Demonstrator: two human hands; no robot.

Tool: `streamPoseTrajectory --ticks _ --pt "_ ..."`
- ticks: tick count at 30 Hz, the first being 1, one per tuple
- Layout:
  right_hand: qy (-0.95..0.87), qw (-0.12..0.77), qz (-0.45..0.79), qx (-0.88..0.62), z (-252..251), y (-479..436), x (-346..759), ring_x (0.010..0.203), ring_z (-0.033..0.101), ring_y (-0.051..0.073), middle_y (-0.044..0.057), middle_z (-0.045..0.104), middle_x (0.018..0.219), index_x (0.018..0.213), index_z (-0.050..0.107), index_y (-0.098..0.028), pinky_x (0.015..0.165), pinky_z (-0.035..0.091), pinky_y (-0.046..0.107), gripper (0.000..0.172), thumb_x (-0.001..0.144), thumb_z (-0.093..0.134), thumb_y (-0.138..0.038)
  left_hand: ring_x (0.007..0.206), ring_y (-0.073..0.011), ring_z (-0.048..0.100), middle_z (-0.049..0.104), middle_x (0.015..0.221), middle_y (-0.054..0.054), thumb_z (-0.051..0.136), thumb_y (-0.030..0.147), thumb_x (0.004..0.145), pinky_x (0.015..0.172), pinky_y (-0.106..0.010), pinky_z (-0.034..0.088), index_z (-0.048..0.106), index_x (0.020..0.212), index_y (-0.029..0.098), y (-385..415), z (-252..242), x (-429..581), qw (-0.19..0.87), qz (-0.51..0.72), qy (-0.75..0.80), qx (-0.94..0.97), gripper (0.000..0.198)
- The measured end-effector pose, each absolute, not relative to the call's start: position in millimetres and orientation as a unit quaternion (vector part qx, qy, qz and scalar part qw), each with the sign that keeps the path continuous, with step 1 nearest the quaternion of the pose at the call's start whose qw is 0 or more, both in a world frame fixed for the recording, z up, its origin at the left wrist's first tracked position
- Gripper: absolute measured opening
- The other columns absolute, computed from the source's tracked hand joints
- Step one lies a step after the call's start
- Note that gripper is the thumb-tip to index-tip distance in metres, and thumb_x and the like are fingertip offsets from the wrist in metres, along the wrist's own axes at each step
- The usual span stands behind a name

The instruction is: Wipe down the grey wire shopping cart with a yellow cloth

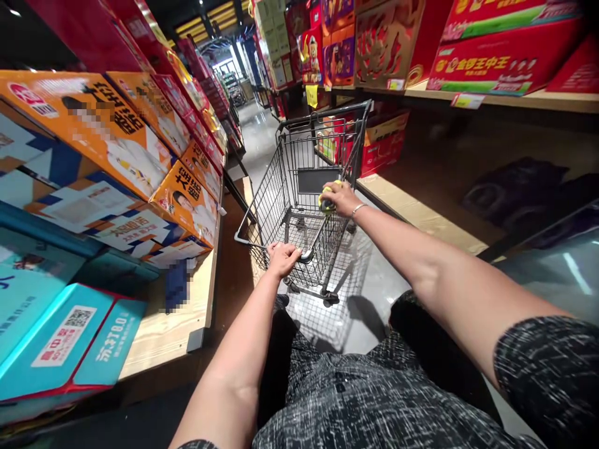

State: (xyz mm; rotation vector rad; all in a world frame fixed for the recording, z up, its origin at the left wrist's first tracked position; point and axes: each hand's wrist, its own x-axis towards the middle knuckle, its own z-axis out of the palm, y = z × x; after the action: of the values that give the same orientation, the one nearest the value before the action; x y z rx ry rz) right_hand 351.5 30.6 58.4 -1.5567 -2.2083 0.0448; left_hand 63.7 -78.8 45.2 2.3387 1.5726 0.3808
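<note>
A dark wire shopping cart (271, 181) stands in front of me, its basket mostly bare wire. My left hand (283, 259) is closed over the grey near rim of the cart. My right hand (341, 198) is above the cart's right side, fingers curled round a small yellow-green and dark object (326, 202). Much of that object is covered by the fingers, so its kind cannot be told. A dark panel (319, 181) hangs on the cart's far wall, just behind the right hand.
Orange boxes (140, 149) and turquoise boxes (110, 340) crowd a wooden shelf (161, 340) on my left. Red gift boxes (496, 65) fill the right-hand shelf, with a red carton (384, 143) lower down. A shiny aisle floor (262, 134) runs on beyond the cart.
</note>
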Motion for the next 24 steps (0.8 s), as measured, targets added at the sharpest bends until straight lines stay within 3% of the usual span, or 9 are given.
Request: streamPoseTrajectory --ticks 4,9,13,15,18,22,24 --pt "-0.764 0.190 0.019 -0.616 76.3 41.4 353.2 0.120 0.042 0.034 0.006 0.049 0.149 0.123 0.072 -0.031 0.095 0.043 0.048 0.041 0.086 0.061 -0.015 0.094 -0.0171 0.056 0.067 0.077 0.004 0.053 0.035 0.097 0.111 -0.042 0.026 0.051 0.062 0.019 -79.0 43.5 65.4 0.148 0.138 0.555 0.807 0.038" --pt "-0.815 0.180 0.056 -0.549 73.8 -6.7 309.5 0.105 0.047 0.029 0.009 0.058 0.128 0.116 0.073 -0.028 0.083 0.045 0.040 0.037 0.083 0.064 -0.013 0.095 -0.0174 0.058 0.068 0.076 0.004 0.054 0.034 0.095 0.113 -0.043 0.025 0.052 0.060 0.019 -70.1 40.5 57.4 0.132 0.143 0.558 0.807 0.038" --pt "-0.836 0.209 0.085 -0.501 56.7 -59.0 259.6 0.105 0.047 0.028 0.008 0.056 0.131 0.116 0.071 -0.030 0.077 0.046 0.036 0.043 0.083 0.060 -0.006 0.107 -0.0205 0.060 0.073 0.089 0.001 0.052 0.029 0.094 0.116 -0.045 0.028 0.065 0.073 0.023 -61.8 45.9 46.9 0.120 0.120 0.569 0.805 0.025" --pt "-0.830 0.253 0.083 -0.490 41.9 -72.6 243.8 0.110 0.046 0.028 0.008 0.052 0.139 0.121 0.069 -0.029 0.083 0.049 0.039 0.049 0.082 0.056 -0.003 0.126 -0.0243 0.054 0.074 0.111 0.000 0.052 0.025 0.093 0.119 -0.049 0.025 0.071 0.094 0.027 -63.0 51.2 44.8 0.105 0.119 0.585 0.796 0.020" --pt "-0.812 0.331 0.085 -0.473 20.1 -66.2 242.5 0.123 0.043 0.029 0.007 0.047 0.145 0.126 0.067 -0.031 0.100 0.048 0.046 0.057 0.080 0.055 0.000 0.145 -0.0284 0.039 0.066 0.137 -0.003 0.052 0.019 0.091 0.124 -0.054 0.015 0.066 0.122 0.029 -72.2 59.4 49.3 0.060 0.129 0.600 0.787 0.035" --pt "-0.733 0.423 0.088 -0.526 8.9 -26.9 263.4 0.136 0.038 0.031 0.006 0.042 0.149 0.127 0.065 -0.032 0.111 0.044 0.052 0.060 0.078 0.053 0.000 0.128 -0.0236 0.059 0.072 0.127 -0.009 0.042 0.021 0.100 0.122 -0.044 0.029 0.056 0.141 0.021 -83.9 66.3 68.1 0.104 0.118 0.609 0.777 0.043" --pt "-0.692 0.462 0.083 -0.549 6.0 -13.4 266.6 0.139 0.037 0.031 0.007 0.040 0.149 0.132 0.061 -0.032 0.115 0.043 0.052 0.060 0.079 0.055 -0.004 0.128 -0.0227 0.061 0.074 0.125 -0.009 0.034 0.029 0.106 0.121 -0.043 0.031 0.053 0.145 0.021 -83.9 67.4 78.3 0.148 0.115 0.631 0.753 0.044"
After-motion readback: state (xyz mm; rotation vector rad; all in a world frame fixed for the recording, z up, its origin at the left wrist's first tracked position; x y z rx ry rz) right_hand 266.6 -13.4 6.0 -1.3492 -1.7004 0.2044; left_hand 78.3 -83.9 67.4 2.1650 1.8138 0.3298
